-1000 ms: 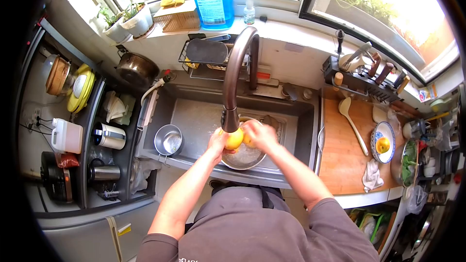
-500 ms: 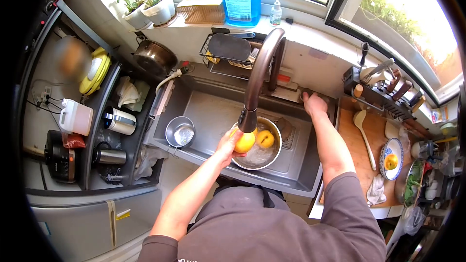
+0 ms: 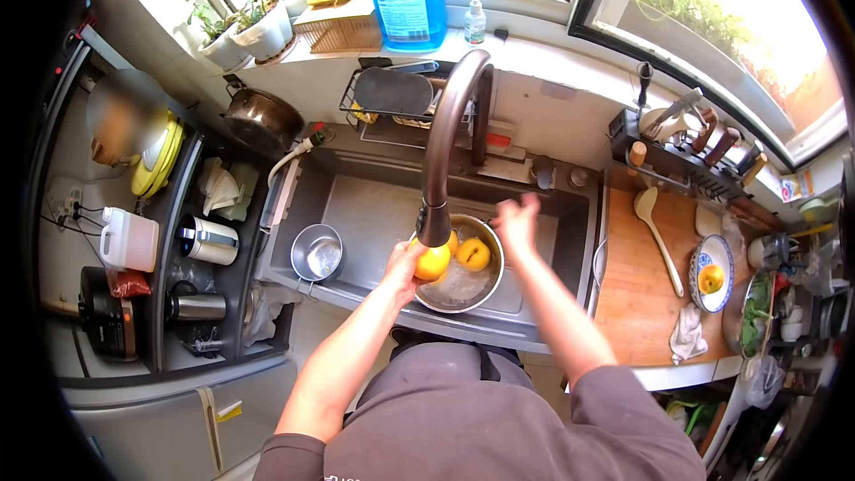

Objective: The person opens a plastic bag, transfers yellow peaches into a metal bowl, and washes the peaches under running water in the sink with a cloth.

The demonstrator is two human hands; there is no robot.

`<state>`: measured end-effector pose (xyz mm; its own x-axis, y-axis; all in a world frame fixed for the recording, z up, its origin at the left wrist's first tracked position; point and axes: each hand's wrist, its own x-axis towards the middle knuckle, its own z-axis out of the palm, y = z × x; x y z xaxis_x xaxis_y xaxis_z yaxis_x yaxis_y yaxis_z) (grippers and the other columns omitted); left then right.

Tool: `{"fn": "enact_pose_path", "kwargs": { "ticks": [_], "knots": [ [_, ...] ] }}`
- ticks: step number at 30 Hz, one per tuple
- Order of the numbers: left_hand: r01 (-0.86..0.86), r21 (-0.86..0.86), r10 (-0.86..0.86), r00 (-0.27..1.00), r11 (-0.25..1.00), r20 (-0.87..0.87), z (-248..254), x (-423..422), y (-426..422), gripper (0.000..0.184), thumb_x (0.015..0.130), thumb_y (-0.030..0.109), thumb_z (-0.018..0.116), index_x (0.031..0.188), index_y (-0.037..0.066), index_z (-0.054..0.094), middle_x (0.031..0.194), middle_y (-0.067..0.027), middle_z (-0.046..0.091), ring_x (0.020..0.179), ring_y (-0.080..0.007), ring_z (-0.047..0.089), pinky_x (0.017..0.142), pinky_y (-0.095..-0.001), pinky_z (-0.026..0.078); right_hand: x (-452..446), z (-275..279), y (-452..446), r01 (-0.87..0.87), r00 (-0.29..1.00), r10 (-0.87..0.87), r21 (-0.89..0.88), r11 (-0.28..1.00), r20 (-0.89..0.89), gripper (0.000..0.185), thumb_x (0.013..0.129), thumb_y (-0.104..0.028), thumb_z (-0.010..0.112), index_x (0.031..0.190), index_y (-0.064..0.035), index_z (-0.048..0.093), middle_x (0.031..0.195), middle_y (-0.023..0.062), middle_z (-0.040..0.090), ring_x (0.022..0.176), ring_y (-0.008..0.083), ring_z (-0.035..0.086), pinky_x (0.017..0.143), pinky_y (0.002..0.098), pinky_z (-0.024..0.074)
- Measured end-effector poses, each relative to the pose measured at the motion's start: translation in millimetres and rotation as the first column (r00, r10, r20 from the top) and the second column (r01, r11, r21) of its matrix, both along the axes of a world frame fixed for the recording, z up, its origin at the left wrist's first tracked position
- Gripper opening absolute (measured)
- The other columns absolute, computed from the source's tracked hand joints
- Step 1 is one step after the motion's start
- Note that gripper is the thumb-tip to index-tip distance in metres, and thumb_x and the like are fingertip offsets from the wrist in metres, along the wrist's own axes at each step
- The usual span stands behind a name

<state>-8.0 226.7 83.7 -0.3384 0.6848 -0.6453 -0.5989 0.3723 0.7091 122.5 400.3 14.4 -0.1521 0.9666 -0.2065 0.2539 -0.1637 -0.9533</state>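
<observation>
Round yellow fruit (image 3: pixel 433 263), clasped in the curled left hand (image 3: pixel 403 265) over the left rim of a silvery metal pot (image 3: pixel 460 290), could slip if wet; right hand (image 3: pixel 518 224) seems part-open, empty.

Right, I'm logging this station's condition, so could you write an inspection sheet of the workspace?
Surface: grey rectangular sink; brown wood-toned counter.
Job's things: round yellow-orange fruit in hand; two more in a round silver metal pot.
Clutter: cream long-handled ladle and crumpled white cloth on the counter.
Hands: bare left hand grips the fruit beneath the brown metal faucet; bare right hand, blurred, beside the pot, grip unclear.
Cables: thin black cords at far left.
Surroundings: blue plastic bottle on the white windowsill.
</observation>
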Motion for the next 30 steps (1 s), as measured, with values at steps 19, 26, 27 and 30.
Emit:
{"fn": "enact_pose_path", "kwargs": {
  "ticks": [19, 26, 27, 30],
  "knots": [
    [0.685, 0.021, -0.354, 0.403, 0.728, -0.844, 29, 1, -10, 0.073, 0.059, 0.031, 0.082, 0.12, 0.005, 0.049, 0.125, -0.015, 0.046, 0.115, -0.0264, 0.046, 0.097, -0.0376, 0.037, -11, 82, -90, -0.621, 0.777, -0.054, -0.777, 0.104, -0.628, 0.054, 0.086, -0.062, 0.031, 0.106, -0.0157, 0.051, 0.091, 0.008, 0.059, 0.066, 0.0232, 0.061, 0.046, 0.0276, 0.0495],
    [-0.162, 0.3, 0.223, 0.958, 0.94, -0.18, 6, 8, 3, 0.027, 0.087, 0.027, 0.057, 0.103, 0.005, 0.055, 0.092, -0.0057, 0.06, 0.081, -0.0147, 0.058, 0.071, -0.0288, 0.049, -26, 88, -135, -0.422, 0.906, 0.404, -0.282, 0.862, -0.122, 0.065, 0.083, -0.057, 0.048, 0.123, -0.0064, 0.038, 0.088, 0.0147, 0.059, 0.065, 0.0246, 0.06, 0.061, 0.0355, 0.0504],
    [-0.233, 0.21, 0.256, 0.962, 0.949, -0.091, 12, 10, 6, 0.028, 0.091, 0.03, 0.05, 0.103, 0.005, 0.054, 0.093, -0.0065, 0.059, 0.083, -0.0155, 0.058, 0.073, -0.0299, 0.049, -27, 75, -132, -0.419, 0.908, 0.401, -0.278, 0.864, -0.123, 0.065, 0.083, -0.057, 0.048, 0.123, -0.0064, 0.038, 0.088, 0.0147, 0.059, 0.065, 0.0246, 0.06, 0.061, 0.0355, 0.0504],
    [-0.306, 0.057, 0.306, 0.952, 0.95, 0.012, 9, 14, 4, 0.032, 0.095, 0.033, 0.04, 0.104, 0.006, 0.054, 0.096, -0.0076, 0.058, 0.087, -0.0171, 0.057, 0.077, -0.0323, 0.047, -19, 65, -127, -0.55, 0.831, 0.501, 0.224, 0.805, 0.239, 0.06, 0.086, -0.052, 0.043, 0.125, -0.0073, 0.038, 0.102, 0.0235, 0.058, 0.096, 0.0402, 0.056, 0.087, 0.044, 0.0422]
  ]
}}
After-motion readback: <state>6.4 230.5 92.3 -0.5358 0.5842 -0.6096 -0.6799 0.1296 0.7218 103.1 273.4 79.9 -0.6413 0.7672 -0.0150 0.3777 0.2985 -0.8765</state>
